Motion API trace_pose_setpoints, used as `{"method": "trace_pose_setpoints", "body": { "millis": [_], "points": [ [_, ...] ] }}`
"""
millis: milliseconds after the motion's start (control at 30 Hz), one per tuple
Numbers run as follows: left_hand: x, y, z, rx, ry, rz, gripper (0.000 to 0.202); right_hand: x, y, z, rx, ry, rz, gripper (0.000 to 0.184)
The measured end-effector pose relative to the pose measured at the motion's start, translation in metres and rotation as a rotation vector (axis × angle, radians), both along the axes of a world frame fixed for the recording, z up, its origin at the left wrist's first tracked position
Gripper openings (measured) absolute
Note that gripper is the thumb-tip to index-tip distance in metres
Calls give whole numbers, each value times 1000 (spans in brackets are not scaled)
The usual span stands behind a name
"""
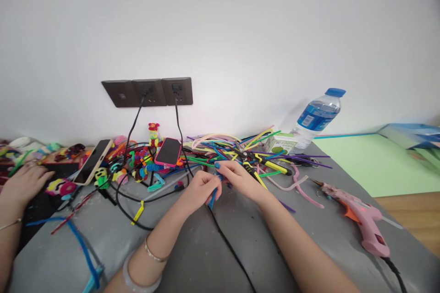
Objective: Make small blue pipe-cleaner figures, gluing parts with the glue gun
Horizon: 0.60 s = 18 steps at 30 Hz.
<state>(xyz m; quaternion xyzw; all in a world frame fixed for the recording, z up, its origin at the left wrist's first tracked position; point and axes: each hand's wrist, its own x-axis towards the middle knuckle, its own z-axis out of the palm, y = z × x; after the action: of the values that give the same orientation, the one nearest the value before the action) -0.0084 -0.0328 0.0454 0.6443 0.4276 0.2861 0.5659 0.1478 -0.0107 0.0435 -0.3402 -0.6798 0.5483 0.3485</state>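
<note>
Over the middle of the table, my left hand [203,187] is closed in a pinch on a short blue pipe cleaner [212,199], whose end sticks out below the fingers. My right hand [239,179] meets it from the right, fingertips closed together on the same small piece. Most of that piece is hidden by my fingers. Just behind my hands spreads a heap of loose coloured pipe cleaners [215,144]. Yellow-and-black pliers [271,163] lie in it, beyond my right hand.
A pink glue gun [366,222] lies at right. A tilted water bottle [318,116] and green-and-white box [281,143] stand behind. Phones [169,151], finished figures [101,177] and black cables [129,208] fill the left. A co-worker's hand [25,181] rests far left.
</note>
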Motion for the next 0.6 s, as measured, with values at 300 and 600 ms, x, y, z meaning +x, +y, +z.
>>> {"method": "trace_pose_setpoints", "body": {
  "millis": [300, 600],
  "points": [
    [7, -13, 11, 122, 91, 2, 40, 16, 12, 4, 36, 90, -263, 47],
    [6, -4, -2, 249, 168, 96, 40, 10, 4, 5, 153, -171, -5, 46]
  ]
}}
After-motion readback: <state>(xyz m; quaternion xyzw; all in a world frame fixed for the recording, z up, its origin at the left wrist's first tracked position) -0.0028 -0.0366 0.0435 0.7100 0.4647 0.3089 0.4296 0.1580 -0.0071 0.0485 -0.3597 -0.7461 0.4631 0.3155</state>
